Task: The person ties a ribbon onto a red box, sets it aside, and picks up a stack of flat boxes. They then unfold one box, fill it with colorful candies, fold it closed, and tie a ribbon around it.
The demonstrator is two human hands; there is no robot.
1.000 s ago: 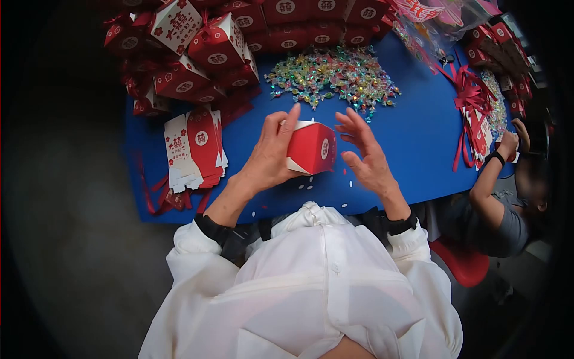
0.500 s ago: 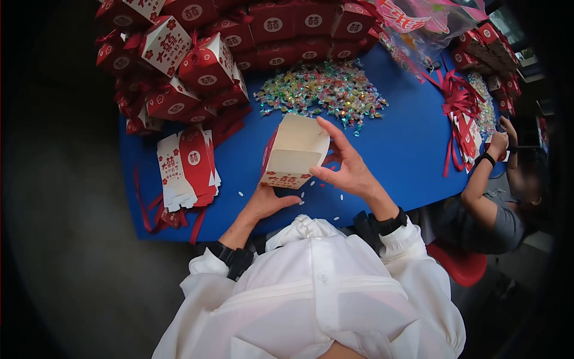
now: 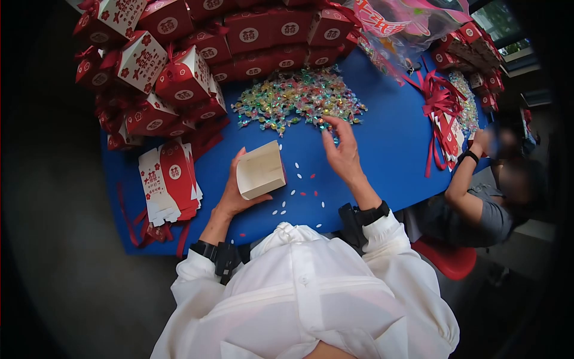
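Observation:
My left hand [image 3: 231, 194] grips an open-topped gift box [image 3: 261, 170] from its left and underside. The box is tilted, and its pale inside faces up toward me. Off to the right, my right hand [image 3: 343, 157] is apart from the box, its thumb and index finger stretched toward the near edge of a heap of wrapped candies [image 3: 299, 99]. A few candies lie at those fingertips; none shows clearly held.
Finished red boxes [image 3: 248, 33] are stacked behind and left. Flat box blanks [image 3: 173, 179] and red ribbons [image 3: 139, 232] lie at left. Small paper bits [image 3: 293, 192] dot the blue table [image 3: 382, 161]. A plastic bag [image 3: 394, 30] stands at back right; another person [image 3: 466, 197] sits at right.
My right hand has let go of the box and moved up to the candies. My left hand has brought the box left and lower, turning its opening toward me.

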